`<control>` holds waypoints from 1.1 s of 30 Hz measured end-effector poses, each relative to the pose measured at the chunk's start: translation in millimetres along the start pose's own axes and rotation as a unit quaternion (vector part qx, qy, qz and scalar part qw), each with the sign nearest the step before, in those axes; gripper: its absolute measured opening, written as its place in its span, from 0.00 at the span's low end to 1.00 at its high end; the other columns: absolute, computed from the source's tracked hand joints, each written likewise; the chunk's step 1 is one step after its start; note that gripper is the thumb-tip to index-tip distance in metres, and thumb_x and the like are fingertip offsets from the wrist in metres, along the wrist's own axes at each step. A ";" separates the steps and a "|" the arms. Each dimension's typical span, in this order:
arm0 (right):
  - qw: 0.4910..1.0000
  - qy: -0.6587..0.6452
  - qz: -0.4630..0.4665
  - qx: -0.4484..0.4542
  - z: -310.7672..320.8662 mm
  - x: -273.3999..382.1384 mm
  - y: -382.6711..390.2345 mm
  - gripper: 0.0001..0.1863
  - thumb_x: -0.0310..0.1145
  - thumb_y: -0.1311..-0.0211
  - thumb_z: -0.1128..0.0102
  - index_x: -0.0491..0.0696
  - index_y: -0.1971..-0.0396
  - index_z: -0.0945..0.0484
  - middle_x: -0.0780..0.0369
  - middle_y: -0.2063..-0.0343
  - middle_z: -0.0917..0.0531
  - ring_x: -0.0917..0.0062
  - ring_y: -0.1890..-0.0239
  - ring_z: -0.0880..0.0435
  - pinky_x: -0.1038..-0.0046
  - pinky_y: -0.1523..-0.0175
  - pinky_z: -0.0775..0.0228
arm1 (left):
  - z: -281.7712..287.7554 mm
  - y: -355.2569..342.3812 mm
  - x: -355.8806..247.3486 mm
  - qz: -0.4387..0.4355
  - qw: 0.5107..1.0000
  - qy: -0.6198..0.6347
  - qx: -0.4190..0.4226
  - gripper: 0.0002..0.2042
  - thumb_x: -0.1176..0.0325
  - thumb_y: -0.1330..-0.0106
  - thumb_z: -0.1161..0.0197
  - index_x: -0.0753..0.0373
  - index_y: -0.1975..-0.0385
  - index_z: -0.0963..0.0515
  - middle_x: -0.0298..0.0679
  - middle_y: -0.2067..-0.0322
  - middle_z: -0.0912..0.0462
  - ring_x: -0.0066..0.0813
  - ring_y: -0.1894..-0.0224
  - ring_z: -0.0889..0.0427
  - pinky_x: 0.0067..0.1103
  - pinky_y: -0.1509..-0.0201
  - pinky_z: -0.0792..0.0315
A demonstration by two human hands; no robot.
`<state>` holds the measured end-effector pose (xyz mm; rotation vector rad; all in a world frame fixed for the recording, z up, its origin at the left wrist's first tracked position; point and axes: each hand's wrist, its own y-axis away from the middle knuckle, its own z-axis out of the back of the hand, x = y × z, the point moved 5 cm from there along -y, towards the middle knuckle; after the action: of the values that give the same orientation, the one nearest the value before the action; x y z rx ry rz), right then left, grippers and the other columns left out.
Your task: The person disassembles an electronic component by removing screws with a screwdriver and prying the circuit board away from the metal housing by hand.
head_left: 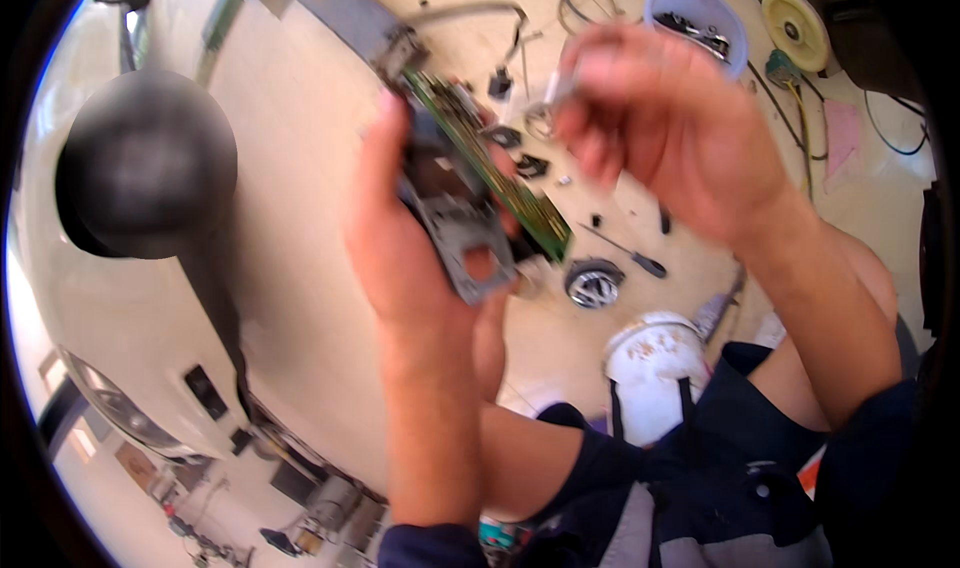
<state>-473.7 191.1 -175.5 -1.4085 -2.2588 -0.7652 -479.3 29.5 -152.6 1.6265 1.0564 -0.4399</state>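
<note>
My left hand (390, 248) grips a dark grey plastic housing (450, 218) with a square opening; a long green circuit board (535, 218) lies along its side, held with it. My right hand (680, 128), blurred, is raised right of the board with curled, pinched fingers around a small pale object (560, 88) that I cannot make out. Below on the floor lie small black parts (532, 165), a screwdriver (645, 263) and a round silver-and-black emblem (593, 286).
A pale car body (120, 348) with a large black disc (150, 158) fills the left. At top right are a blue bucket (730, 38) of parts, cables and a cream spool (795, 23). A white bucket (655, 388) stands between my legs; tools (325, 508) lie at lower left.
</note>
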 end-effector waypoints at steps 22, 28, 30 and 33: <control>0.793 0.516 -0.320 0.063 94.3 -267.2 34.6 0.12 0.34 0.33 0.50 0.42 0.64 0.21 0.63 0.76 0.21 0.80 0.74 0.24 0.75 0.68 0.31 | 206.0 -3.4 -69.3 -0.091 0.971 0.186 0.118 0.21 0.65 0.27 0.56 0.79 0.46 0.36 0.55 0.54 0.27 0.41 0.60 0.22 0.28 0.56 0.22; 0.702 0.626 -0.339 0.004 134.9 -329.5 47.9 0.13 0.29 0.40 0.51 0.39 0.68 0.18 0.50 0.67 0.15 0.61 0.63 0.16 0.65 0.55 0.26 | 274.9 11.3 -65.8 -0.082 0.976 0.176 0.102 0.21 0.66 0.27 0.57 0.80 0.44 0.38 0.55 0.53 0.28 0.40 0.60 0.23 0.28 0.54 0.22; 0.702 0.612 -0.363 -0.023 149.2 -341.6 46.5 0.13 0.30 0.40 0.51 0.38 0.68 0.18 0.50 0.68 0.15 0.62 0.63 0.16 0.66 0.55 0.26 | 300.7 5.3 -58.1 -0.076 0.977 0.174 0.098 0.21 0.66 0.27 0.57 0.80 0.43 0.39 0.55 0.52 0.28 0.40 0.59 0.23 0.28 0.54 0.23; 0.704 0.587 -0.387 -0.099 164.9 -358.9 45.9 0.14 0.32 0.38 0.50 0.38 0.70 0.18 0.52 0.70 0.15 0.65 0.63 0.17 0.67 0.53 0.27 | 333.9 -8.3 -35.2 -0.057 0.980 0.167 0.091 0.22 0.66 0.27 0.57 0.80 0.42 0.40 0.55 0.51 0.29 0.39 0.59 0.24 0.28 0.53 0.23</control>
<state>-281.4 58.1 -497.1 0.2455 -1.5407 -1.5746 -427.7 -289.5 -244.0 1.8506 1.3983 -0.3539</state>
